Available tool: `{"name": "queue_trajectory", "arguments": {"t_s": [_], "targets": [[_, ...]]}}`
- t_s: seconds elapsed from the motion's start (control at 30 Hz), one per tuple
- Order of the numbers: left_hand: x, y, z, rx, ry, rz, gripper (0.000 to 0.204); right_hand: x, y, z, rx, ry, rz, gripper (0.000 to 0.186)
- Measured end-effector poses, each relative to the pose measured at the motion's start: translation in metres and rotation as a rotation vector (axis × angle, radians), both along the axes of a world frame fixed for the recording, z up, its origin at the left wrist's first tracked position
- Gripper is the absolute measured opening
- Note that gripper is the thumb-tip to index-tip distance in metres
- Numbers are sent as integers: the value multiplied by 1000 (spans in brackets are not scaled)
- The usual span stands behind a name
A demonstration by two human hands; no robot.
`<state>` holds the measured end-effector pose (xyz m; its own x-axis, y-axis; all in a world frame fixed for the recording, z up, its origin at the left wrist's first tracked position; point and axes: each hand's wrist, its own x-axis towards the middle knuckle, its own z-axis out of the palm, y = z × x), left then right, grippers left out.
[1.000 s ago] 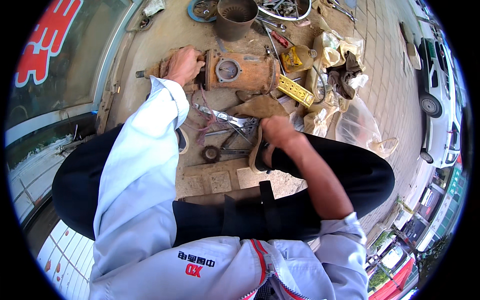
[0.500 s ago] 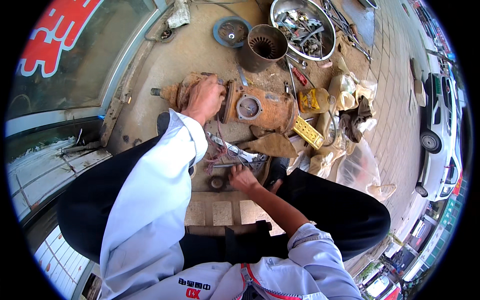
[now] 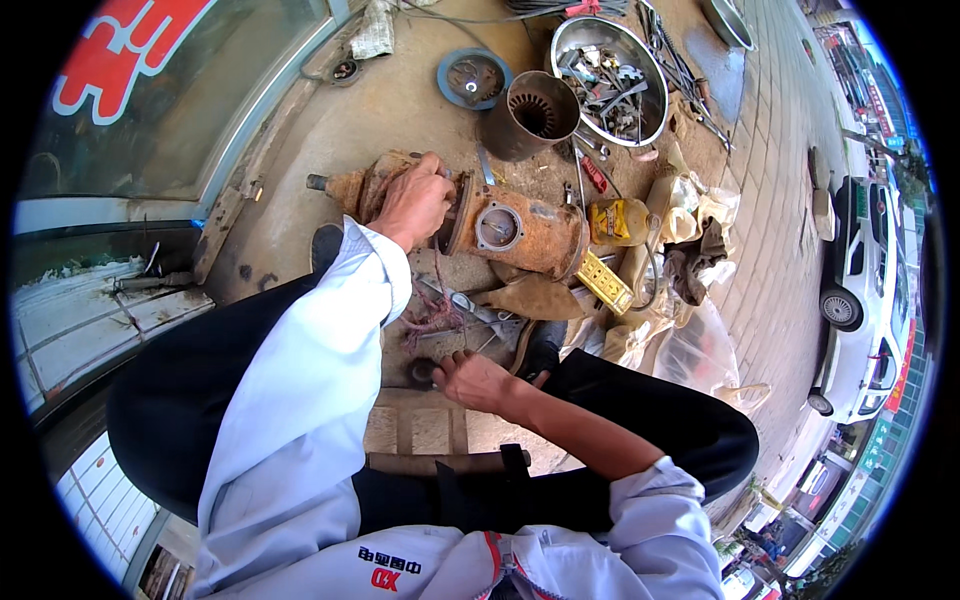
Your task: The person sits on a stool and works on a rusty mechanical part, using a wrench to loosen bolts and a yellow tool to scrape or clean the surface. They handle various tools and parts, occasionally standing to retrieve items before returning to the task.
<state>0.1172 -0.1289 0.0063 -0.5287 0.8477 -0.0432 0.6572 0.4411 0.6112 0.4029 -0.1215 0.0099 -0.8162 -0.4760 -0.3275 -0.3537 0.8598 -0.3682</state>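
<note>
Steel basin (image 3: pixel 648 70) holds metal parts (image 3: pixel 610 88) — left hand (image 3: pixel 415 205) on rusty housing (image 3: pixel 545 232), right hand (image 3: pixel 475 382) by dark round part (image 3: pixel 421 371), grips unclear.

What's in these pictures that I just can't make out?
All in the head view:
What lies under the left hand, on the rusty casing: covered by that hand.
Whether the right hand holds anything: its own back hides the palm.
Each of the small metal parts in the silver bowl: too small.
The basin's full shape: cut by the top edge.

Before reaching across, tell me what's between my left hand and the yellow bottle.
In the head view, the rusty housing lies between the left hand and the bottle.
</note>
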Motion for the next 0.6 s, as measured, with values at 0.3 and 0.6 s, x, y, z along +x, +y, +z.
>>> {"name": "queue_trajectory", "arguments": {"t_s": [0.3, 0.6], "targets": [[-6, -5, -12, 8, 4, -50, 12, -141, 133, 205, -479, 277, -876, 36], [-9, -6, -18, 34, 40, -65, 12, -211, 147, 178, -506, 363, -863, 34]]}}
